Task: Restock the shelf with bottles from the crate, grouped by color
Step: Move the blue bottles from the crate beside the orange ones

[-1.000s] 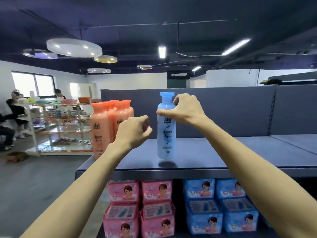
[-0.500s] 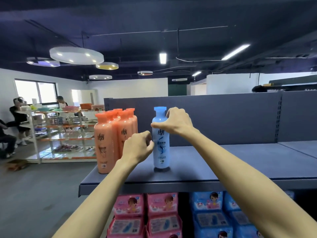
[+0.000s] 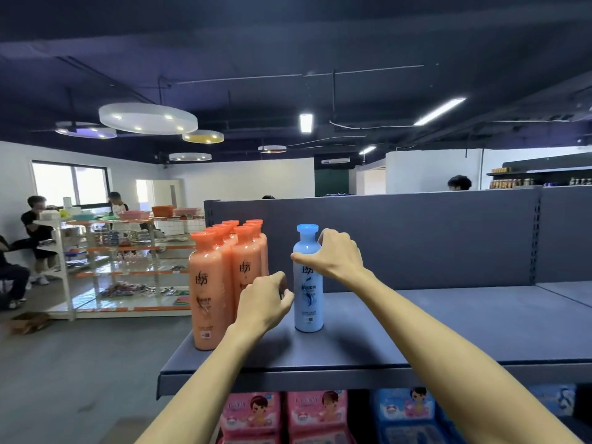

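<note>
Head view: a blue bottle (image 3: 307,283) stands upright on the dark grey shelf (image 3: 432,331), near its left end and in front of the grey back panel (image 3: 416,241). The right hand (image 3: 334,255) reaches in from the right and grips the bottle at its shoulder, just under the blue cap. The thumb lies across the front and the fingers curl round the far side.

The left hand (image 3: 263,303) is raised between the blue bottle and a cluster of orange bottles (image 3: 224,283). Its fingers are curled into a loose fist with nothing seen in them. The thumb sits just beside the lower body of the blue bottle; whether it touches cannot be told.

The orange bottles stand upright, packed close together in rows at the shelf's left end, apart from the blue bottle.

Below the shelf edge, pink packs (image 3: 282,415) sit under the left part and blue packs (image 3: 407,418) sit to their right.

Farther off at the left stands a white rack (image 3: 112,261) loaded with small goods. Two people (image 3: 35,225) are beside it near a window.
</note>
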